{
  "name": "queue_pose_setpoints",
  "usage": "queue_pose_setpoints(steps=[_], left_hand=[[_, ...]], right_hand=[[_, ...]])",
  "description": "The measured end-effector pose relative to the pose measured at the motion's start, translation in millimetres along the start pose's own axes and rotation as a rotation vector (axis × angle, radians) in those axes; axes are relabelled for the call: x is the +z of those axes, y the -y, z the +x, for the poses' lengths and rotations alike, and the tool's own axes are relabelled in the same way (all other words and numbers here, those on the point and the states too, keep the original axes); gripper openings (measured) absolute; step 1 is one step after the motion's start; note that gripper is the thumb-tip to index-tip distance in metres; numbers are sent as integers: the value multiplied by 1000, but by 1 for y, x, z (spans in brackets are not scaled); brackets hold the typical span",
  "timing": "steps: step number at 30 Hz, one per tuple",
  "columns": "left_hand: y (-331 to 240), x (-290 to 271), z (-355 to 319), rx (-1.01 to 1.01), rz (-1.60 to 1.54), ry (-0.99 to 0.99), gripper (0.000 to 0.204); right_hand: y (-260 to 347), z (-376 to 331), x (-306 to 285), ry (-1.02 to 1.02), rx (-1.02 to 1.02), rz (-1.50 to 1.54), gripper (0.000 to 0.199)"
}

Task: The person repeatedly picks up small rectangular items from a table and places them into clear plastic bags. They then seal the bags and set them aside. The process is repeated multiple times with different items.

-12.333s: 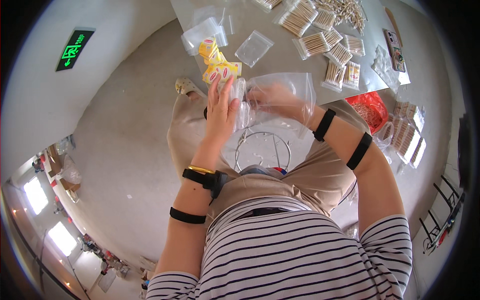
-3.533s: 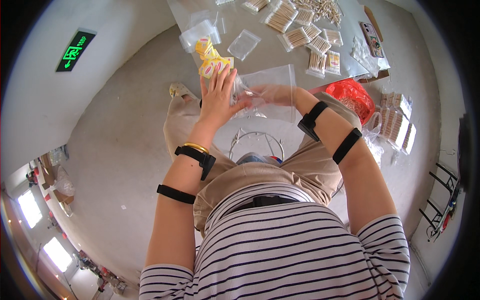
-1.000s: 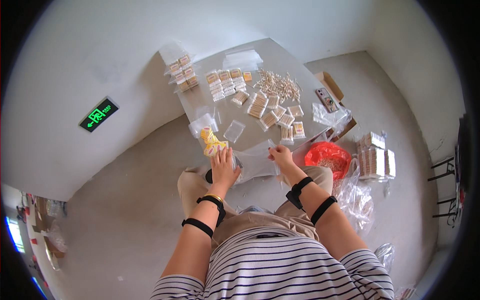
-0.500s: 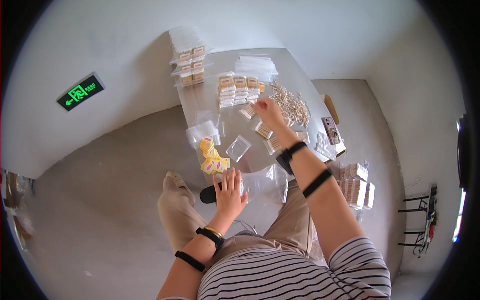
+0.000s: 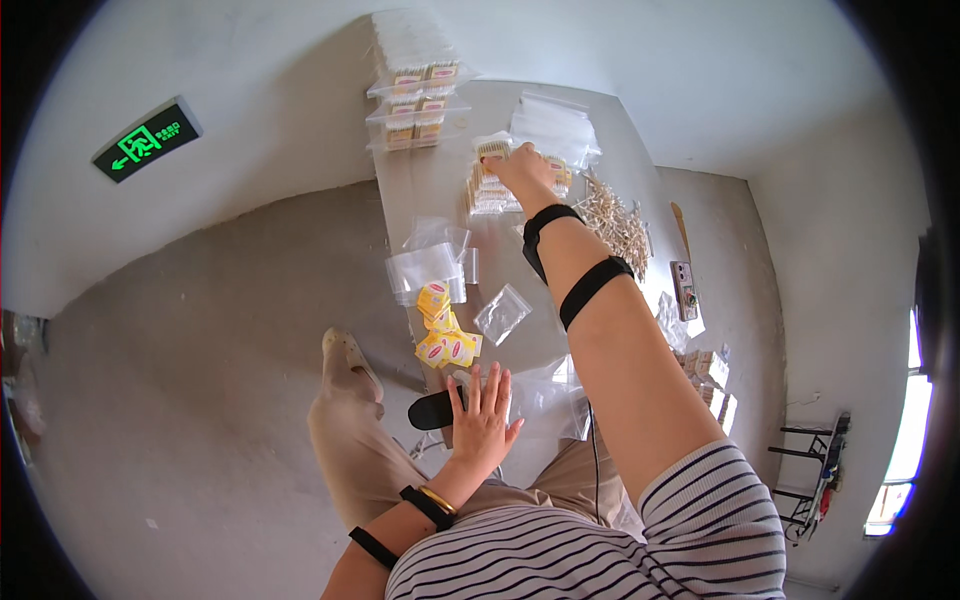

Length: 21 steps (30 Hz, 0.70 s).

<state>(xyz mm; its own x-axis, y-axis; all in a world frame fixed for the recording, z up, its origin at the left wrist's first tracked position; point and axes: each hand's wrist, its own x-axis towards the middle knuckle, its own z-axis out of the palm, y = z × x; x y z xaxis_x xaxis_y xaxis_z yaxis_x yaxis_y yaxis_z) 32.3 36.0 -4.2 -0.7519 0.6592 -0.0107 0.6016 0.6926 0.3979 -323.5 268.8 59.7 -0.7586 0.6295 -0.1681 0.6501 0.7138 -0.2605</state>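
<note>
My right hand [image 5: 526, 174] reaches out over the far part of the table, its fingers closed on a small bag of cotton swabs [image 5: 492, 149] at the top left of a stack of such bags [image 5: 490, 200]. The arm partly hides the stack. Close to the table's near edge my left hand [image 5: 482, 425] lies flat with fingers spread, holding nothing. It rests at a clear plastic sheet [image 5: 540, 398], beside a black rounded object [image 5: 432, 410]. Yellow printed cards [image 5: 448, 340] lie just beyond it, with a small clear zip bag [image 5: 502, 314] to their right.
Loose cotton swabs [image 5: 615, 225] form a heap on the table's right. Clear bags [image 5: 555, 128] lie behind the stack, more flat bags [image 5: 425, 270] at the left edge. Filled packs [image 5: 415, 105] are piled at the far left corner. A phone [image 5: 684, 290] lies at the right edge.
My right hand has moved from the bagged swabs beside the loose heap to the stack farther back. My left hand stays flat near the table's front. The whole view has shifted slightly.
</note>
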Motion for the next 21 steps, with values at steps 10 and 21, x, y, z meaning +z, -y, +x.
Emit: queue_pose_setpoints(steps=[10, 21], left_hand=[[-2, -1, -1, 20, 4, -7, 90], [0, 8, -2, 19, 63, -71, 91]], right_hand=[[8, -2, -13, 165, -80, 79, 88], [-143, -170, 15, 270, -354, 53, 54]])
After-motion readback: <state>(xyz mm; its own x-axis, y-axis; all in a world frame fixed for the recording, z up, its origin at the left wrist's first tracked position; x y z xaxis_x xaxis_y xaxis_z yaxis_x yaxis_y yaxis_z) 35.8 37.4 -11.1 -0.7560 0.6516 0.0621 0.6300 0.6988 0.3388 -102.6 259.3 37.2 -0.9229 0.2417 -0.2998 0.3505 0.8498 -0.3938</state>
